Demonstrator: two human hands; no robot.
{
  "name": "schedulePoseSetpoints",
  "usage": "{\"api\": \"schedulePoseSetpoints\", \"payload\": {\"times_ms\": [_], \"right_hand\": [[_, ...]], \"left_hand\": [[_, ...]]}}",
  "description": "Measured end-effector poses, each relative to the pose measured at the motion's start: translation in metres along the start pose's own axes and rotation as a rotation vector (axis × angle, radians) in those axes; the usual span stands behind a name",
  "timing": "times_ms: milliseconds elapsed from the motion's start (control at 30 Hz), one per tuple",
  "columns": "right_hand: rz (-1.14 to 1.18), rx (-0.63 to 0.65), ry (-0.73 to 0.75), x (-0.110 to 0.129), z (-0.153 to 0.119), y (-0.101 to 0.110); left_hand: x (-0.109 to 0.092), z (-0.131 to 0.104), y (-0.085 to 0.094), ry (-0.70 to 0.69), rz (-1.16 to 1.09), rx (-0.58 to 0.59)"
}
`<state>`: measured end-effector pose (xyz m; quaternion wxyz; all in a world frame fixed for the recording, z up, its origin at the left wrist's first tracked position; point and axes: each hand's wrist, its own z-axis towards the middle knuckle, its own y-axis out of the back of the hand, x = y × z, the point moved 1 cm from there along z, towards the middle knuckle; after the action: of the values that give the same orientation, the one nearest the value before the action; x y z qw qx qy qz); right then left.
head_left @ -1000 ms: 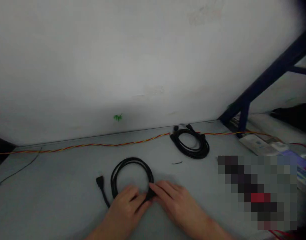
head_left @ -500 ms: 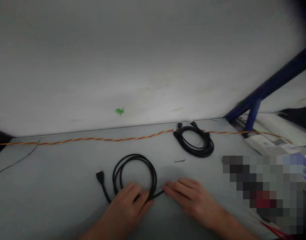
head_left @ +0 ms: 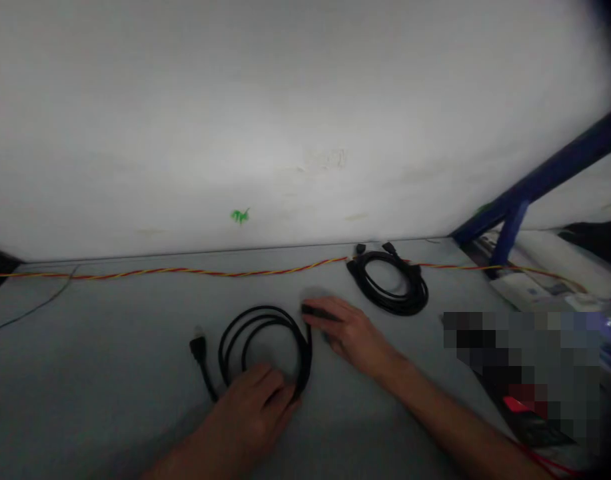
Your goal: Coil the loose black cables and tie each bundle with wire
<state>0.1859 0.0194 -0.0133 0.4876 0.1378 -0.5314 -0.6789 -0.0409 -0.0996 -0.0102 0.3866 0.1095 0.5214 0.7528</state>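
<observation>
A black cable [head_left: 265,309] lies in loose loops on the grey table. My left hand [head_left: 258,407] is closed on the near side of these loops, its fingertips at their lower right. One plug [head_left: 198,348] of the cable sticks out to the left of the coil. At the coil's upper right, my right hand [head_left: 342,327] pinches the other end of the cable, with a dark tip showing past the fingers.
A second coiled black cable [head_left: 400,307] lies behind and to the right. A twisted red and yellow wire [head_left: 235,274] runs along the wall [head_left: 285,133]. At right stands a blue metal frame [head_left: 510,230]; a thin dark wire [head_left: 35,309] lies at left.
My right hand has moved up and to the left, bringing the cable end round the coil's right side. Another loop now shows in the coil. My left hand has barely moved.
</observation>
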Motion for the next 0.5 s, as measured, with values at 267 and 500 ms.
{"api": "schedulePoseSetpoints", "payload": {"times_ms": [267, 500], "right_hand": [[0.128, -0.076, -0.378, 0.068, -0.001, -0.029], [0.064, -0.103, -0.393, 0.076, 0.002, -0.041]], "left_hand": [[0.007, 0.002, 0.004, 0.141, -0.260, 0.124], [0.014, 0.005, 0.020, 0.200, -0.307, -0.026]]}}
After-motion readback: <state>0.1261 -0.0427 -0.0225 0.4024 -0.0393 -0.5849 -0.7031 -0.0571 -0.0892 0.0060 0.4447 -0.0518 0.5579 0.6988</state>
